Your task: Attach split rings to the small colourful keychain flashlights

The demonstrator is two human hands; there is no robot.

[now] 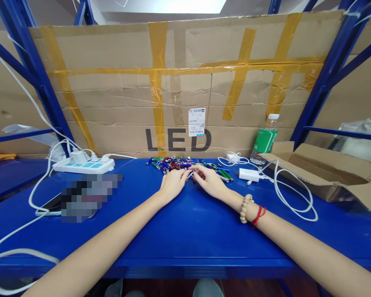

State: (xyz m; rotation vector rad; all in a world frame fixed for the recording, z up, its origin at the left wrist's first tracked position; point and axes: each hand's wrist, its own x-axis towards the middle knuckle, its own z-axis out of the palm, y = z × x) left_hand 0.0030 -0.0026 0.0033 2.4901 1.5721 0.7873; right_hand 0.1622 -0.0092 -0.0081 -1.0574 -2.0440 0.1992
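A pile of several small coloured cylinders (pixel 176 164), green, blue, red and purple, lies on the blue table (pixel 185 231) against the cardboard wall. My left hand (pixel 172 184) and my right hand (pixel 209 181) meet at the pile's near edge. Both have their fingers pinched together round a thin, pale, small piece (pixel 190 173) held between them; it is too small to name. A beaded bracelet and a red string (pixel 250 210) are on my right wrist.
A white power strip (pixel 84 165) with plugs and white cables sits at the left, beside a blurred dark object (pixel 86 196). A white charger (pixel 249 174) with looped cable, a green-labelled bottle (pixel 265 139) and an open cardboard box (pixel 327 173) stand at the right. Blue shelf posts flank the table.
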